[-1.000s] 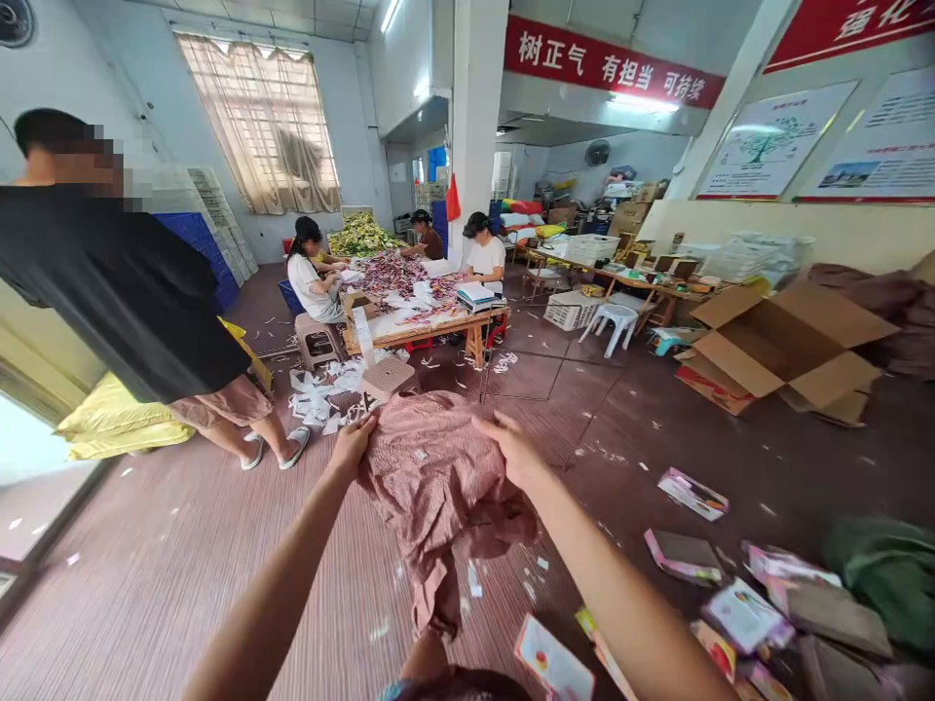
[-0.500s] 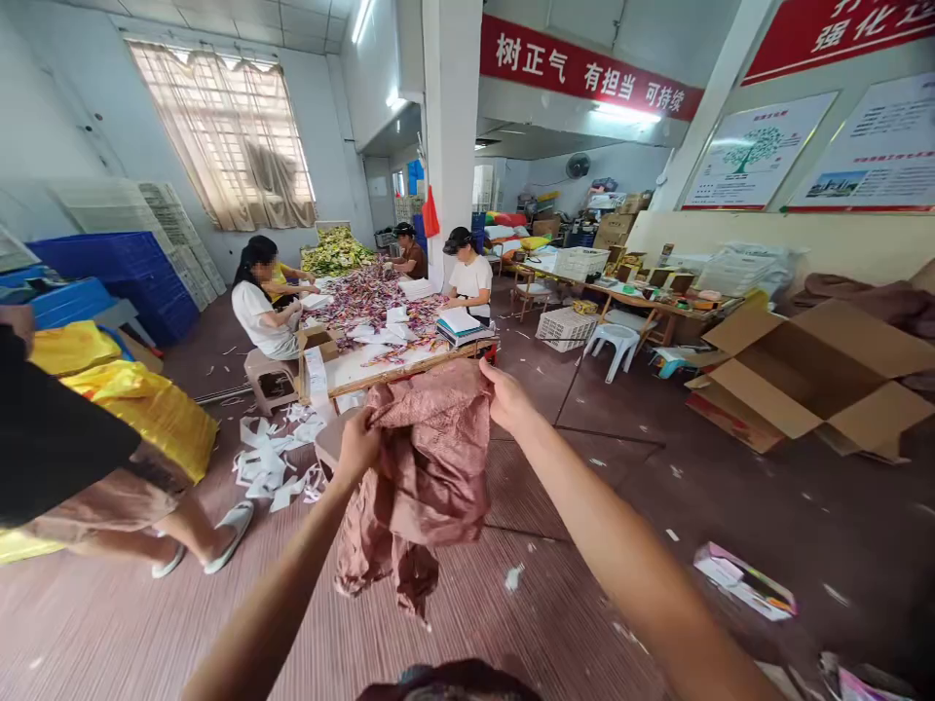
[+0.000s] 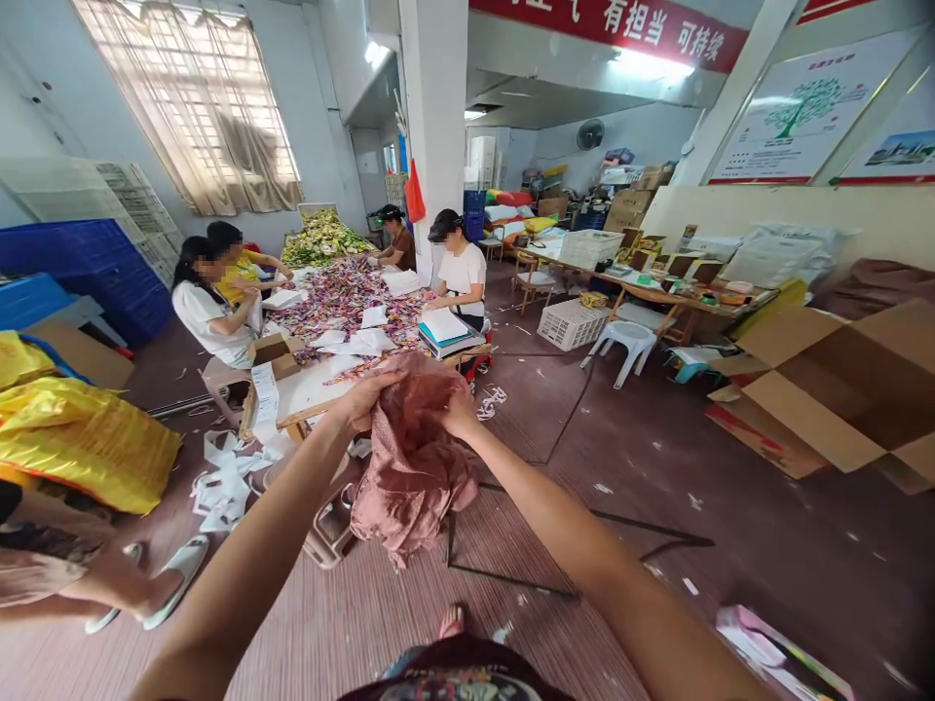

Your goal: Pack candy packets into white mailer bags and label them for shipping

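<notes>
I hold a crumpled dusty-pink woven sack (image 3: 413, 458) up in front of me with both arms stretched out. My left hand (image 3: 369, 394) grips its top edge on the left, fingers closed on the material. My right hand (image 3: 459, 414) grips the top on the right, close to the left hand. The sack hangs bunched below them, above the brown ribbed floor.
A long work table (image 3: 321, 375) heaped with coloured wrappers stands ahead, with several seated people around it. A stool (image 3: 328, 526) sits just behind the sack. A person's legs in slippers (image 3: 168, 574) are at the left beside yellow sacks (image 3: 80, 438). An open cardboard box (image 3: 840, 389) lies right.
My hands have come together, bunching the sack's top that was spread wide before. The view has moved forward toward the table and turned left; the standing person now shows only as legs.
</notes>
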Available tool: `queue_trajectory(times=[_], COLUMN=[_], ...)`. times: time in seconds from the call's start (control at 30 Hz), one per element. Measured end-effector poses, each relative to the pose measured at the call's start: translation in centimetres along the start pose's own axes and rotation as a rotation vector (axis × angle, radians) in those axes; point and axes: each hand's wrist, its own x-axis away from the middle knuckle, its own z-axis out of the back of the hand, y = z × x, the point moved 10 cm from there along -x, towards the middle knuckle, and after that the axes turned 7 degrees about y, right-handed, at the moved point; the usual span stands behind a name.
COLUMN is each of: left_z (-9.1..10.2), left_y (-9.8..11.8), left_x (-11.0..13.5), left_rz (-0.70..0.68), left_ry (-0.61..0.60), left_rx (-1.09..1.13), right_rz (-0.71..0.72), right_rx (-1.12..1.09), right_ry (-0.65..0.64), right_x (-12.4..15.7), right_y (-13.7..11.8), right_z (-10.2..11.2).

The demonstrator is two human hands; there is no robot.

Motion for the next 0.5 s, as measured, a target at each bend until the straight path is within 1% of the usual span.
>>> queue_trajectory(times=[0.07, 0.1, 0.13, 0.17, 0.23, 0.33, 0.4, 0.5], left_z=[-2.5, -3.4, -4.0, -4.3, -3.9, -2.3, -1.3, -0.6], left_y=[0.0, -0.1, -0.2, -0.4, -1.5, -4.7, -7.2, -10.5], left_x=[-2.5, -4.0, -5.7, -7.6, -11.5, -17.1, -20.3, -24.6], left_rz=[-0.023, -0.046, -0.076, -0.11, -0.169, -0.189, -0.176, -0.125], left_ry=[-0.081, -0.107, -0.112, -0.098, -0.023, 0.118, 0.196, 0.281], left_rx=[-0.22, -0.335, -0.445, -0.555, -0.767, -1.02, -1.13, -1.211], right_rz=[0.003, -0.009, -0.029, -0.047, -0.079, -0.101, -0.123, -0.201], right_rx=[0.118, 0.148, 0.157, 0.176, 0.222, 0.266, 0.276, 0.271], right_ry=[0.072, 0.105, 0.136, 0.176, 0.258, 0.318, 0.329, 0.35], right_x=[-3.2, -4.7, -6.2, -7.5, -10.0, -13.1, -14.9, -16.7], right_y=[1.4, 2.4, 3.6, 4.9, 7.6, 11.5, 14.1, 18.4], right_z=[0.9, 1.8, 3.1, 4.8, 9.1, 15.9, 19.9, 25.3])
